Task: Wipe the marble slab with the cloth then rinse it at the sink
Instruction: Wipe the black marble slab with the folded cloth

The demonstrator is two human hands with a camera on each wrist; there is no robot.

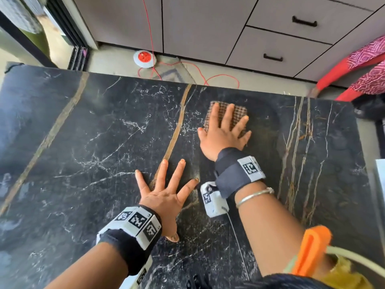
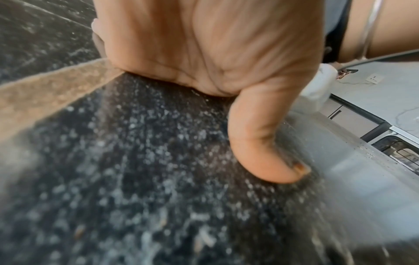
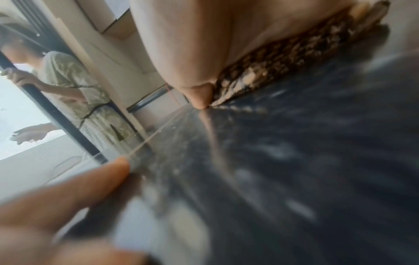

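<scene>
A black marble slab [image 1: 87,142] with white and gold veins fills the head view. A brown checked cloth [image 1: 239,111] lies flat on it toward the far edge. My right hand [image 1: 226,130] presses on the cloth with fingers spread straight. In the right wrist view the cloth [image 3: 283,61] shows under the palm of my right hand [image 3: 192,44]. My left hand [image 1: 166,195] lies flat on the bare slab nearer to me, fingers spread, holding nothing. The left wrist view shows my left hand [image 2: 215,53] with its thumb on the marble slab [image 2: 136,179].
Beyond the slab's far edge are grey cabinets [image 1: 208,28], a red cable and a round red socket [image 1: 144,58] on the floor. A person in pink and red clothing [image 1: 364,65] stands at the far right. Another person [image 3: 68,86] stands by a doorway. A sink [image 2: 403,152] lies to the right.
</scene>
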